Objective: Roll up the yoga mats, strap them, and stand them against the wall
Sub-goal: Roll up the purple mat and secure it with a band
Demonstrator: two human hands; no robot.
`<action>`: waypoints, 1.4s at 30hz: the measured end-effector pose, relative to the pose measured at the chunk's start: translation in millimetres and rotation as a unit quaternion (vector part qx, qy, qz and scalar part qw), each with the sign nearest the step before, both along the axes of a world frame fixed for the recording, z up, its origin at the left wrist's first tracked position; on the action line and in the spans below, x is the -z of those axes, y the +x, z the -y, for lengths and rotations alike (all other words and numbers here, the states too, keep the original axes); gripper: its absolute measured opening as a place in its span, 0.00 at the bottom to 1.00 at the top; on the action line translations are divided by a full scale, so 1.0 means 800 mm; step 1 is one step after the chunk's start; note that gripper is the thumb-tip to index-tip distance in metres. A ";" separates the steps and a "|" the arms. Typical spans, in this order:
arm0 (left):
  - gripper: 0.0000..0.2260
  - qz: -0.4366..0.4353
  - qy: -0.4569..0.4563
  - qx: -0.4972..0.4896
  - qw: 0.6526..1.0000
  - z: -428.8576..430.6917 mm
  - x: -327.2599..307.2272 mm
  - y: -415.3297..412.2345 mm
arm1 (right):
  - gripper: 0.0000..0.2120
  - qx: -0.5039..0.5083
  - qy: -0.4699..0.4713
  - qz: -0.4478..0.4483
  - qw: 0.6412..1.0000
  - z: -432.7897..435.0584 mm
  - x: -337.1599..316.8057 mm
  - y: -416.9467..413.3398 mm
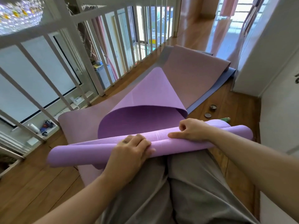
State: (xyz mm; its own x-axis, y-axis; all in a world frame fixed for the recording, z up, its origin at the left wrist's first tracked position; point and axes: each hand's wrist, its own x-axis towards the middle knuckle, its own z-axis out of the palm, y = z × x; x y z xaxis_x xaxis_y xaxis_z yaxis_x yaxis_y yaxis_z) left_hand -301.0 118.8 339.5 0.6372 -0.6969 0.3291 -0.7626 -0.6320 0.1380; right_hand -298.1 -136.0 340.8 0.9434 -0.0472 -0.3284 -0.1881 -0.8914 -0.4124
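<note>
Fingers (140, 139) of left hand (131, 147) and right hand (192, 130) curled, clamped on purple yoga mat (72, 155) roll. Advised: keep ends level, tension even.

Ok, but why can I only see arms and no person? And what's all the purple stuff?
The one camera sits on the person's head and looks down, so you see only their arms and grey trousers. The left hand and the right hand both hold a purple yoga mat, rolled up at the near end across the knees; the rest loops up in front. Under it a pink mat lies flat on the wooden floor, with a blue mat beneath. A white railing runs along the left. Small round tins sit on the floor at the right.
</note>
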 end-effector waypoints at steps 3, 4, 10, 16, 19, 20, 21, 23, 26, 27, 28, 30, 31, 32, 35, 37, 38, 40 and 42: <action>0.22 0.031 0.078 -0.018 0.996 -0.007 0.010 -0.013 | 0.24 0.015 0.032 -0.003 0.999 -0.003 -0.005 0.003; 0.22 0.034 0.095 -0.025 0.995 -0.007 0.012 -0.014 | 0.22 0.013 0.028 0.029 0.999 -0.005 -0.005 0.002; 0.20 -0.014 0.096 -0.022 0.995 0.000 -0.006 0.007 | 0.19 -0.120 -0.071 0.386 0.912 -0.034 0.019 -0.059; 0.20 -0.086 0.123 -0.003 0.989 0.011 -0.021 0.021 | 0.26 -0.133 -0.232 0.284 0.921 -0.041 0.016 -0.053; 0.22 -0.045 0.146 -0.032 0.988 0.022 -0.018 0.013 | 0.18 -0.141 -0.254 0.241 0.926 -0.047 0.006 -0.033; 0.22 -0.038 0.137 -0.042 0.989 0.024 -0.016 0.011 | 0.17 -0.147 -0.250 0.233 0.928 -0.047 0.004 -0.029; 0.23 -0.038 0.122 -0.046 0.991 0.026 -0.013 0.009 | 0.17 -0.154 -0.245 0.220 0.932 -0.046 -0.001 -0.026; 0.23 -0.046 0.104 -0.038 0.993 0.025 -0.015 0.010 | 0.18 -0.168 -0.238 0.189 0.938 -0.045 -0.011 -0.021; 0.26 -0.058 0.138 -0.020 0.989 0.017 -0.030 0.019 | 0.19 -0.183 -0.242 0.167 0.938 -0.049 -0.037 -0.015; 0.25 -0.043 0.154 -0.019 0.987 0.015 -0.036 0.022 | 0.19 -0.187 -0.243 0.168 0.937 -0.050 -0.048 -0.014; 0.22 -0.020 0.157 -0.021 0.987 0.014 -0.044 0.025 | 0.19 -0.192 -0.243 0.172 0.935 -0.052 -0.058 -0.014; 0.18 0.031 0.139 -0.018 0.990 0.014 -0.066 0.026 | 0.18 -0.188 -0.244 0.184 0.933 -0.054 -0.083 -0.018; 0.17 0.053 0.136 -0.015 0.989 0.015 -0.079 0.024 | 0.18 -0.181 -0.246 0.193 0.932 -0.054 -0.097 -0.023; 0.17 0.075 0.124 -0.014 0.989 0.015 -0.090 0.020 | 0.18 -0.175 -0.250 0.201 0.931 -0.053 -0.111 -0.028; 0.17 0.131 0.089 0.002 0.987 0.009 -0.108 -0.001 | 0.14 -0.176 -0.252 0.203 0.930 -0.054 -0.138 -0.058; 0.16 0.131 0.090 0.022 0.987 0.001 -0.097 -0.023 | 0.12 -0.194 -0.240 0.185 0.933 -0.061 -0.131 -0.086; 0.15 0.125 0.098 0.026 0.987 -0.002 -0.084 -0.033 | 0.12 -0.196 -0.229 0.166 0.939 -0.065 -0.119 -0.099; 0.12 0.095 0.121 0.031 0.988 -0.007 -0.052 -0.055 | 0.13 -0.197 -0.190 0.106 0.956 -0.078 -0.085 -0.123; 0.10 0.046 0.146 0.038 0.987 -0.009 -0.022 -0.071 | 0.16 -0.201 -0.161 0.047 0.965 -0.085 -0.058 -0.134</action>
State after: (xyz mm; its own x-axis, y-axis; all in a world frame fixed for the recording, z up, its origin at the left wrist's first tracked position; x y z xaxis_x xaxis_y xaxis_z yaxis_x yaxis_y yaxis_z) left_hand -357.9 126.3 356.9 0.5563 -0.8153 0.1606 -0.8102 -0.5751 -0.1132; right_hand -405.0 -67.9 386.9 0.9316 0.2437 -0.2699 0.2242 -0.9693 -0.1011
